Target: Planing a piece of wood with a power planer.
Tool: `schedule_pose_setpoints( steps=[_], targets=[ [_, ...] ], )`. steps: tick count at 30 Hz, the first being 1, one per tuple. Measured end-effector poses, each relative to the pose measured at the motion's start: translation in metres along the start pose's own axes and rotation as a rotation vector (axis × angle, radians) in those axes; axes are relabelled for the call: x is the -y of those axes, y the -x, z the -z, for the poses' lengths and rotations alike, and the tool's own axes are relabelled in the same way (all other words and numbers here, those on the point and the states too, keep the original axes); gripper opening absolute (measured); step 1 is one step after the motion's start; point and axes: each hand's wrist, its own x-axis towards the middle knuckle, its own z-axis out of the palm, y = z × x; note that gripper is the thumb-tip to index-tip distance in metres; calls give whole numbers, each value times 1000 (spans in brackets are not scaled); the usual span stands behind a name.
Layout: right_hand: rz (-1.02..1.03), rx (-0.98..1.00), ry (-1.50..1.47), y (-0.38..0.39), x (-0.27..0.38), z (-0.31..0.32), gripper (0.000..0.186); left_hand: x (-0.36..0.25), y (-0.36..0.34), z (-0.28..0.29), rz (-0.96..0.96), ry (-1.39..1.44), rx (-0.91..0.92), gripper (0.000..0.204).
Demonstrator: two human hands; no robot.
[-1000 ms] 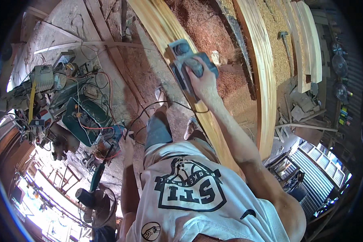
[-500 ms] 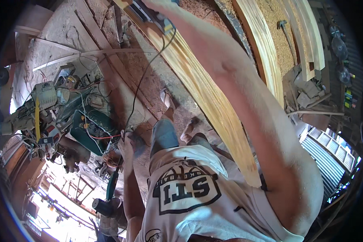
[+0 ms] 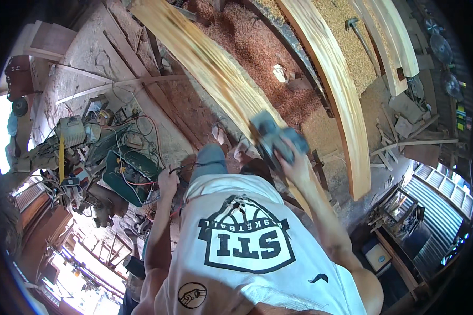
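On the near part of the long pale plank [image 3: 210,65] sits a dark power planer [image 3: 268,134], with the grip of the right hand [image 3: 295,161] wrapped around it. Well to the plank's left, the left hand [image 3: 168,182] has a narrow grip on a black cord [image 3: 181,167]. To the plank's right lie reddish shavings [image 3: 234,39], then a timber beam [image 3: 333,73], then a hammer [image 3: 367,44].

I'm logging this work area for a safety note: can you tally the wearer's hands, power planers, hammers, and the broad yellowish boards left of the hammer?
Hands: 2 (left hand, right hand)
Power planer: 1
Hammer: 1
Broad yellowish boards: 2 (board under the planer, board nearer the hammer)
Total: 6
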Motion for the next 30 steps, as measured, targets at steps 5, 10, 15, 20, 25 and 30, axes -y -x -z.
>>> schedule_pose_setpoints(
  steps=[5,10,15,20,25,30],
  targets=[
    [-147,16,-49,84,-52,28,60,-69,-2,-22,30,-107,82,55],
    [-102,53,-2,18,-14,25,56,-75,-14,-34,-266,-111,-150,60],
    [-83,131,28,-101,44,0,55,-93,-25,-22,86,-98,59,56],
    [-50,193,50,-214,115,-38,53,-40,-40,-33,35,-121,-67,68],
    [20,118,44,-321,185,-77,51,-57,-61,-10,211,12,-43,68],
    [77,95,70,-436,262,-132,52,-33,-97,13,72,95,-126,55]
  ],
)
